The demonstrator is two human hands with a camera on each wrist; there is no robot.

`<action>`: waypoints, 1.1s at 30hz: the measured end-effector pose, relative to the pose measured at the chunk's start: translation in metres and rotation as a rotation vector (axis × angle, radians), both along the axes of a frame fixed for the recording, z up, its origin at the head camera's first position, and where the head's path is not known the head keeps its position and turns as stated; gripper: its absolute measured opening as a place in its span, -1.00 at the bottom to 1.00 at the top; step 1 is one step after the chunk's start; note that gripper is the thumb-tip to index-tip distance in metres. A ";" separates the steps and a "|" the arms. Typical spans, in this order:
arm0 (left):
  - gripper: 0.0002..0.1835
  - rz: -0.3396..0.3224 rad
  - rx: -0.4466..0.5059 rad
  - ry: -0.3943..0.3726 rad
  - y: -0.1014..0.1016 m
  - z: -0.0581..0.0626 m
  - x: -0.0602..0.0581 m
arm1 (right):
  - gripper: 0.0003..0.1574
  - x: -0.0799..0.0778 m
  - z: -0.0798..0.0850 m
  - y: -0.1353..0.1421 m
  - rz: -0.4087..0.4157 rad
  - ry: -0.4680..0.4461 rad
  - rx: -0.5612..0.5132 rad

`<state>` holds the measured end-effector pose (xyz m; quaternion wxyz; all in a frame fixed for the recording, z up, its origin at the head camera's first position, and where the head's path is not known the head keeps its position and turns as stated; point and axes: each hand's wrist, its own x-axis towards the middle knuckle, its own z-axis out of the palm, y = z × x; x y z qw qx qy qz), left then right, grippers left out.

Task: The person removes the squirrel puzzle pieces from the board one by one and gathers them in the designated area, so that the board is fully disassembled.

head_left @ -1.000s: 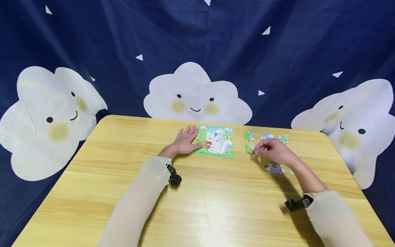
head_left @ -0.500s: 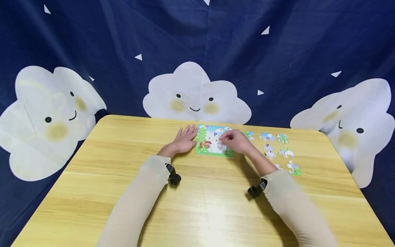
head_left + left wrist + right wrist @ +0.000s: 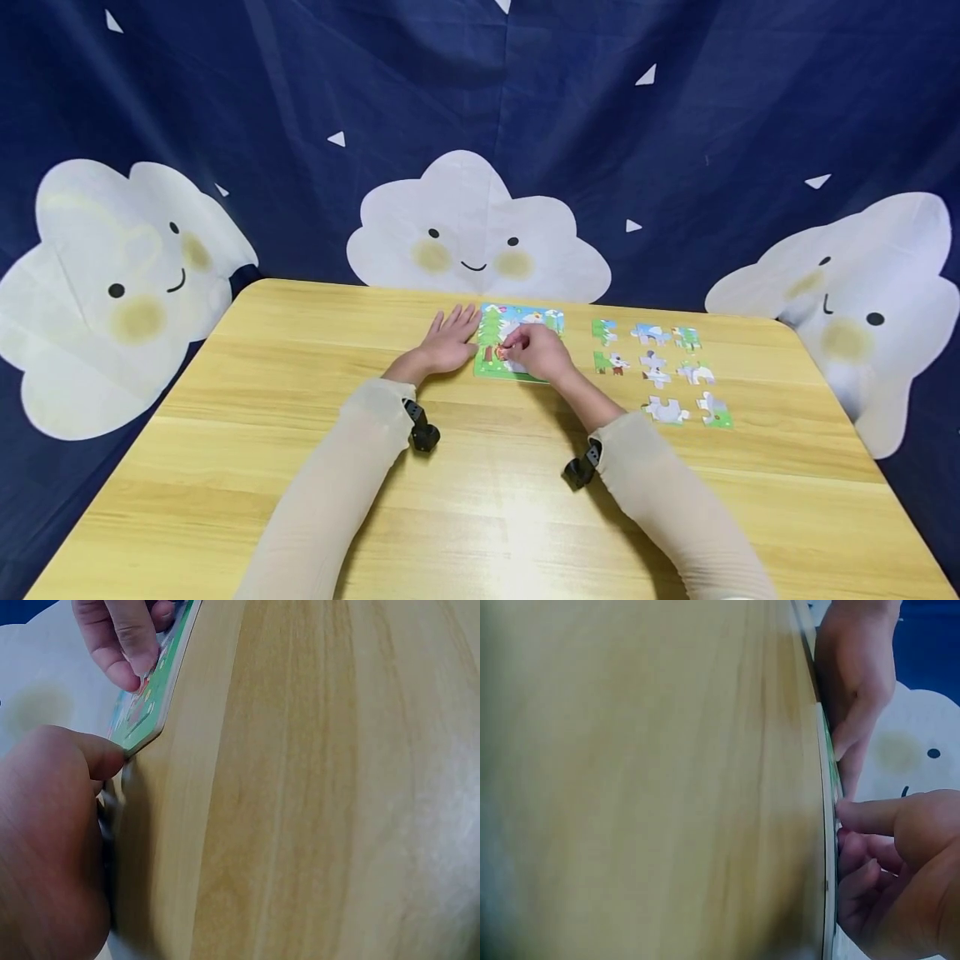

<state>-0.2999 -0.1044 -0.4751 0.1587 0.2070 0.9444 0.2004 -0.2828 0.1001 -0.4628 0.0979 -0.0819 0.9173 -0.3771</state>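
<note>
A flat square picture board (image 3: 491, 321), with trees and a pale cartoon animal printed on it, lies near the table's far edge. My left hand (image 3: 447, 342) rests palm down at its left side, fingers spread; in the left wrist view the thumb (image 3: 97, 754) touches the board's corner. My right hand (image 3: 542, 352) is over the lower middle of the board, thumb and forefinger pinched at its surface near the red nut. They seem to pinch a puzzle piece, mostly hidden by the fingertips. The right wrist view shows this hand's fingers (image 3: 862, 814) curled along the board's edge.
Several loose puzzle pieces (image 3: 652, 333) lie in rows right of the board, among them a green-cornered one (image 3: 716, 410) and a grey one (image 3: 665, 410). A dark blue curtain (image 3: 480, 83) with white clouds hangs right behind the wooden table (image 3: 480, 500).
My right hand has moved left from the loose pieces to the board, then farther left and down onto its lower middle. My left hand has stayed beside the board.
</note>
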 end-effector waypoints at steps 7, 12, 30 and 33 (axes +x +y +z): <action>-0.28 0.002 -0.007 0.008 -0.001 -0.001 0.000 | -0.95 0.002 0.002 -0.003 0.017 -0.022 0.021; -0.27 0.005 -0.010 0.005 -0.001 -0.001 0.000 | -0.94 0.002 0.001 -0.001 0.033 -0.043 -0.031; -0.27 0.014 -0.012 0.006 0.000 -0.005 -0.002 | -0.86 0.000 0.001 0.010 0.015 -0.120 -0.269; -0.28 0.006 -0.020 0.011 0.000 -0.003 -0.001 | -0.82 0.001 0.006 0.020 0.016 -0.144 -0.313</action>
